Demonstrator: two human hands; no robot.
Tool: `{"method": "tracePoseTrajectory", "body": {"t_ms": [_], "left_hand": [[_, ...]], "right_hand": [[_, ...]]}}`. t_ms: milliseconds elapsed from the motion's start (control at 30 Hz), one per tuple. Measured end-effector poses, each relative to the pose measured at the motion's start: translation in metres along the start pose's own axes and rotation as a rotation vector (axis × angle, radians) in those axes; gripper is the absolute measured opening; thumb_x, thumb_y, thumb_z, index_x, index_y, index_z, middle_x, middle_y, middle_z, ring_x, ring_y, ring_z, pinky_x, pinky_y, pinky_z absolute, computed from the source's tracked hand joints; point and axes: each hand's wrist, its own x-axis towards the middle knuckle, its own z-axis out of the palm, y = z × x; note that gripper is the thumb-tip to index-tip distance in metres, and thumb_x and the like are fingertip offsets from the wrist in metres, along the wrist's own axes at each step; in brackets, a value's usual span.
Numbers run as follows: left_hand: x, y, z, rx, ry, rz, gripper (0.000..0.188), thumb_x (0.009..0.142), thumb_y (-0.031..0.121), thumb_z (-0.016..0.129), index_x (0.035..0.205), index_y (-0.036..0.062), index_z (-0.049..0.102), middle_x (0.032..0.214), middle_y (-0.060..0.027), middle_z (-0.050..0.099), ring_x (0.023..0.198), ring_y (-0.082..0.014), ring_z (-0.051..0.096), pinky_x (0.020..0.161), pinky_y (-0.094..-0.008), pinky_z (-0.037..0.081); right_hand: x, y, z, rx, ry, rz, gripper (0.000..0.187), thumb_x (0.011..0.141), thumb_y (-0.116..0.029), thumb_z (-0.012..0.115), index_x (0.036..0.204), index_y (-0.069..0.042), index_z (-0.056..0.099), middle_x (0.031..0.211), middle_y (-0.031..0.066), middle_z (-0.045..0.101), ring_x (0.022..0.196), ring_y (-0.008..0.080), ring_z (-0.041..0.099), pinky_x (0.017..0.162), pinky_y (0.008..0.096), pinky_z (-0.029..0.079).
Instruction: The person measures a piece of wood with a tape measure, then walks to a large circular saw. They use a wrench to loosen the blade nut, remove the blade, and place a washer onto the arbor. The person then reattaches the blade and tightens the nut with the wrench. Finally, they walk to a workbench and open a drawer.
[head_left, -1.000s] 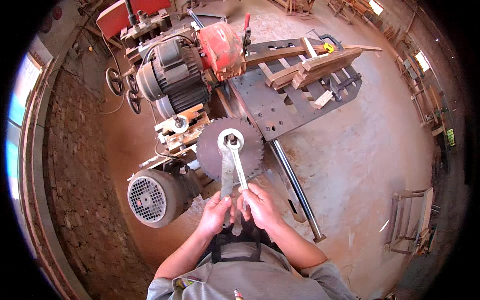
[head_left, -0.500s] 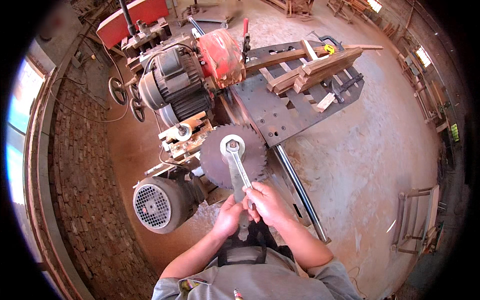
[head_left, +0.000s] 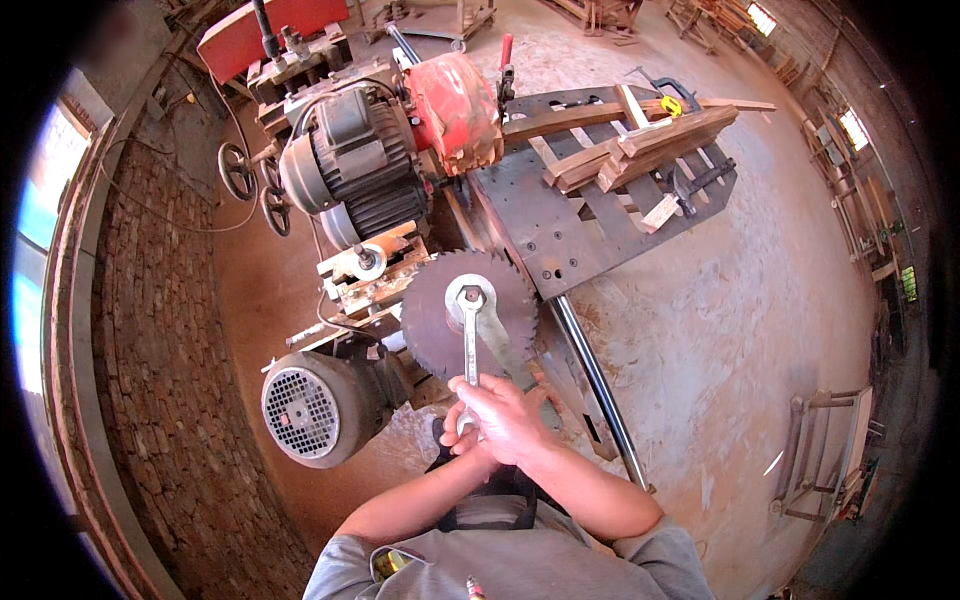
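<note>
My right hand (head_left: 500, 408) is closed around the handle of a combination wrench (head_left: 471, 350). The wrench's open jaw fits around the nut at the centre of a round, toothed saw blade (head_left: 425, 300). A flat grey bar (head_left: 515, 350) runs from the pale hub flange (head_left: 456, 288) toward the lower right, crossing the blade's face below the wrench. My left hand (head_left: 482, 456) passes beneath my right wrist, toward the lower end of the bar. Its fingers are hidden, so whether they grip the bar does not show.
Left of the blade sit a finned motor (head_left: 350, 150) and another with a round grille (head_left: 302, 410). A red guard (head_left: 455, 105) stands beyond. A slotted metal table (head_left: 550, 235) bears wood pieces (head_left: 680, 135) and clamps. A steel rail (head_left: 600, 390) runs to the right.
The wrench handle has swung left to nearly upright. The flat bar has swung to the right, and my left hand has moved rightward beneath my right, so the forearms now cross.
</note>
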Motion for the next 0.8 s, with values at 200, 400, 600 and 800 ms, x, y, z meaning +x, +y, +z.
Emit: {"method": "tracePoseTrajectory", "body": {"t_ms": [200,400,600,800], "left_hand": [[-0.001,0.015,0.038,-0.069,0.079,0.006,0.020,0.097,0.015,0.051,0.116,0.0094,0.049,0.103,-0.0061,0.059,0.082,-0.0130,0.057,0.063,-0.0289,0.049],[-0.042,0.041,0.041,-0.099,0.243,0.077,0.006,0.099,0.015,0.049,0.100,0.0095,0.052,0.085,-0.0047,0.059,0.062,-0.0133,0.055,0.052,-0.0262,0.046],[-0.077,0.077,0.008,-0.098,0.245,-0.166,0.014,0.102,0.021,0.047,0.107,0.0079,0.050,0.076,-0.0047,0.053,0.058,-0.0152,0.052,0.045,-0.0276,0.042],[-0.086,0.112,0.001,0.035,0.312,-0.288,0.024,0.102,0.029,0.050,0.106,0.0050,0.051,0.073,-0.0062,0.050,0.059,-0.0171,0.051,0.044,-0.0279,0.040]], "right_hand": [[0.007,0.013,0.002,0.342,-0.078,0.012,0.029,0.101,-0.030,0.049,0.115,-0.005,0.053,0.074,0.0085,0.058,0.061,0.0233,0.062,0.044,0.0297,0.047],[0.000,-0.010,-0.049,0.475,-0.197,0.198,0.029,0.104,-0.031,0.044,0.110,-0.006,0.057,0.059,-0.0007,0.043,0.043,0.0133,0.040,0.040,0.0267,0.033],[-0.001,-0.022,-0.062,0.366,-0.221,0.297,0.037,0.104,-0.044,0.037,0.114,-0.013,0.055,0.058,-0.0015,0.041,0.046,0.0134,0.041,0.040,0.0277,0.033],[-0.001,-0.043,-0.063,0.303,-0.174,0.420,0.038,0.104,-0.045,0.036,0.115,-0.014,0.055,0.058,-0.0016,0.039,0.046,0.0148,0.041,0.040,0.0289,0.033]]}}
